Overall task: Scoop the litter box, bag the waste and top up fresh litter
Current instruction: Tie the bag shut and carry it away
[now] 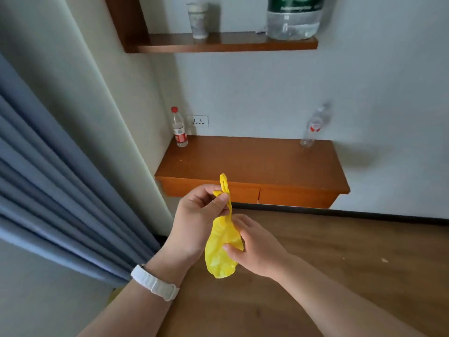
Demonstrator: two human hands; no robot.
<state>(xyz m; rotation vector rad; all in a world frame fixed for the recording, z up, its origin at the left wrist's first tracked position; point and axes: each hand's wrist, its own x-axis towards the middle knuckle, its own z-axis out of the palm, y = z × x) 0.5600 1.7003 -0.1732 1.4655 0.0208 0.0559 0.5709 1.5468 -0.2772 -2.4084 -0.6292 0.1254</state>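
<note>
A small yellow plastic bag [220,251] hangs in the air in front of me, bulging at the bottom and twisted into a thin strip at the top. My left hand [196,215], with a white band on its wrist, pinches the twisted top between thumb and fingers. My right hand [252,244] grips the bulging lower part from the right, thumb on its front. No litter box, scoop or litter is in view.
A low wooden wall shelf with drawers [252,166] carries a red-capped bottle [179,128] at left and a clear bottle [315,125] at right. An upper shelf [226,43] holds a cup and a large water jug. Blue curtain [48,190] hangs left; wood floor below.
</note>
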